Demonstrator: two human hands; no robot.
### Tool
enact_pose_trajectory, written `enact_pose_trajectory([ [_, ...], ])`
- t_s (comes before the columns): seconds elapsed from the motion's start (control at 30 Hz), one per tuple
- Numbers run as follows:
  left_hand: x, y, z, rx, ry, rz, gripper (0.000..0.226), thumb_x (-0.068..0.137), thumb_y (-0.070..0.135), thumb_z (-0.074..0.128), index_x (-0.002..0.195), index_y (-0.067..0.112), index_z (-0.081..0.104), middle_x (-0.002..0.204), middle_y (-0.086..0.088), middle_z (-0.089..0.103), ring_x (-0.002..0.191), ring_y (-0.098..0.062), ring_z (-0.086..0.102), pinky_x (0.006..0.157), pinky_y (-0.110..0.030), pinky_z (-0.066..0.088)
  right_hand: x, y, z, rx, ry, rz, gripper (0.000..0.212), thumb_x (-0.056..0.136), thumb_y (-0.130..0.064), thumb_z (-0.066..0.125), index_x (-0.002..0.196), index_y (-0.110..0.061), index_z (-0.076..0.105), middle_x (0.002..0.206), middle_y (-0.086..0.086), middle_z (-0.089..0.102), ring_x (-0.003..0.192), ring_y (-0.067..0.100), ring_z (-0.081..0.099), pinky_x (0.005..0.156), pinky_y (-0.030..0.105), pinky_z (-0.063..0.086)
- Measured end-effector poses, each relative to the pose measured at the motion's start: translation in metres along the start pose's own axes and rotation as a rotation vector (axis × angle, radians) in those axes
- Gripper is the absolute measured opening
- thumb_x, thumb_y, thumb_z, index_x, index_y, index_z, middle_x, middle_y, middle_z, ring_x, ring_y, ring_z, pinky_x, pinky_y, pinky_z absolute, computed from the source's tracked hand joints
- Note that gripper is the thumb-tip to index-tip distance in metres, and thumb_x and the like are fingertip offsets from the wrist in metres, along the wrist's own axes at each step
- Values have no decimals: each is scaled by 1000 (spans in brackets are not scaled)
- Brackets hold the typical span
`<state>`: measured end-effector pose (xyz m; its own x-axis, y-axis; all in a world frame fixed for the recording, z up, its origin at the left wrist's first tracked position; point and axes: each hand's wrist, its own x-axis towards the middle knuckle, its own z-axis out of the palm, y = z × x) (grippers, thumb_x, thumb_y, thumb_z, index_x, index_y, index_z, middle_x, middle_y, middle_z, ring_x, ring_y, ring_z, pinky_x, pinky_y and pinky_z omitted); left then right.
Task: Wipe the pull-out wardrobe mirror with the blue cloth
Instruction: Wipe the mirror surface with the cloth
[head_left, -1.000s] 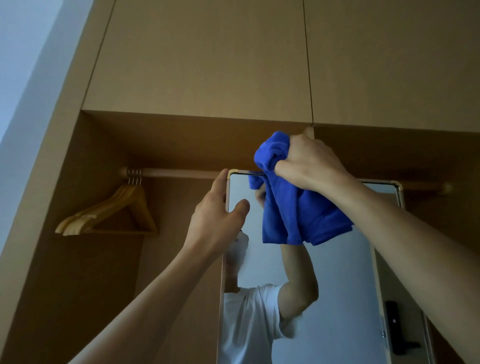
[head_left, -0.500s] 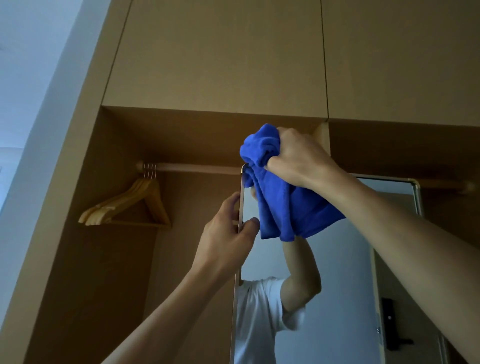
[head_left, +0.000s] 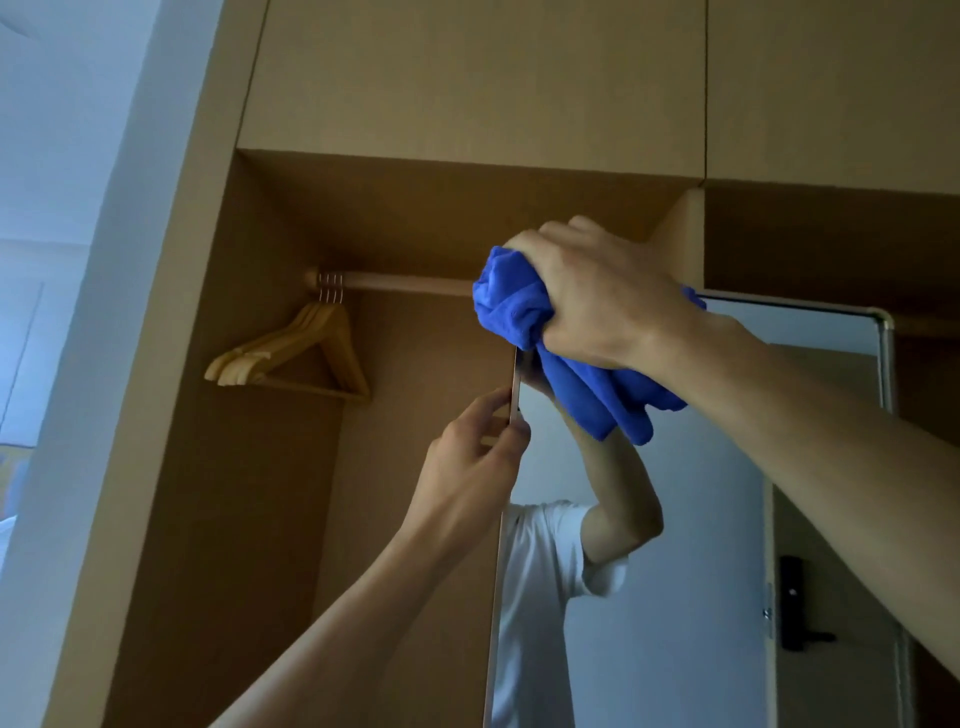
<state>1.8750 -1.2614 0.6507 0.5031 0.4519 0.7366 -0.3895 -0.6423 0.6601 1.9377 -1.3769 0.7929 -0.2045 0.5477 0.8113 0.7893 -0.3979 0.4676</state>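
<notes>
The pull-out mirror (head_left: 691, 545) stands in the open wardrobe, tall, with a thin metal frame. It reflects a person in a white shirt with a raised arm. My right hand (head_left: 597, 296) grips the bunched blue cloth (head_left: 587, 384) against the mirror's top left corner, and the loose end of the cloth hangs down over the glass. My left hand (head_left: 475, 447) pinches the mirror's left edge a little below the cloth, thumb on the glass side and fingers behind.
A wooden rail (head_left: 405, 283) runs across the wardrobe behind the mirror, with several wooden hangers (head_left: 301, 353) at its left end. Closed cupboard doors (head_left: 467, 78) sit above. A white wall (head_left: 62, 312) borders the wardrobe on the left.
The right hand has carried the cloth left to the mirror's top left corner. The left hand has slid down the left edge. The view has shifted left.
</notes>
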Motion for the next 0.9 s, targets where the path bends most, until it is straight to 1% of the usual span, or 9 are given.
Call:
enact_pose_trajectory([
  [0.2, -24, -20, -2, -86, -37, -90, 38, 87, 36, 42, 115, 37, 69, 104, 6, 76, 103, -21, 70, 96, -52, 53, -45, -29, 21, -122, -60, -88, 39, 77, -24, 64, 116, -20, 57, 106, -5, 58, 100, 18, 53, 63, 32, 38],
  [0.3, -33, -20, -1, -126, -26, -86, 38, 86, 38, 45, 108, 19, 69, 103, -10, 74, 100, -36, 68, 95, -61, 51, -64, -43, 29, -158, -96, -97, 36, 75, -23, 61, 111, -20, 57, 105, -4, 57, 96, 19, 54, 61, 30, 34],
  [0.37, -37, -20, 0, -135, -14, -89, 56, 80, 47, 46, 108, 2, 63, 107, -26, 67, 96, -43, 66, 93, -67, 48, -73, -49, 31, -158, -125, -101, 36, 74, -22, 59, 109, -19, 57, 103, -3, 56, 94, 19, 54, 60, 29, 32],
  [0.43, -40, -22, 2, -145, -20, -96, 55, 81, 47, 46, 110, 2, 61, 109, -27, 66, 96, -44, 65, 92, -69, 48, -78, -53, 30, -165, -135, -99, 35, 74, -23, 58, 109, -18, 57, 102, -2, 55, 92, 18, 54, 59, 29, 30],
  [0.53, -44, -25, 2, -171, -28, -109, 38, 86, 39, 43, 111, 24, 68, 106, -7, 74, 103, -34, 67, 95, -61, 51, -75, -52, 24, -177, -103, -68, 35, 77, -25, 61, 111, -18, 56, 107, -1, 55, 93, 19, 55, 59, 30, 30],
  [0.63, -47, -26, 2, -200, -30, -129, 40, 86, 41, 40, 112, 37, 70, 106, 9, 75, 105, -17, 69, 96, -53, 53, -58, -47, 15, -181, -36, -14, 37, 79, -23, 64, 114, -15, 56, 112, 2, 55, 98, 23, 57, 62, 33, 35],
  [0.73, -48, -33, 2, -241, -17, -133, 35, 96, 40, 39, 106, 38, 72, 101, 6, 76, 97, -17, 72, 89, -49, 58, -38, -41, 8, -190, 18, 24, 35, 80, -21, 63, 114, -13, 57, 112, 5, 55, 100, 26, 55, 64, 36, 36],
  [0.83, -49, -42, 2, -280, -24, -144, 40, 107, 32, 33, 113, 30, 72, 98, 5, 77, 89, -10, 74, 71, -27, 59, -32, -39, 8, -214, 23, 29, 34, 79, -20, 63, 111, -11, 57, 110, 7, 57, 97, 26, 55, 65, 35, 35],
  [0.9, -50, -47, 2, -296, -21, -154, 43, 109, 34, 30, 115, 25, 72, 96, 3, 78, 87, -11, 74, 67, -21, 56, -39, -41, 10, -209, 29, 24, 30, 78, -19, 63, 106, -10, 56, 108, 7, 56, 98, 27, 55, 63, 35, 34],
])
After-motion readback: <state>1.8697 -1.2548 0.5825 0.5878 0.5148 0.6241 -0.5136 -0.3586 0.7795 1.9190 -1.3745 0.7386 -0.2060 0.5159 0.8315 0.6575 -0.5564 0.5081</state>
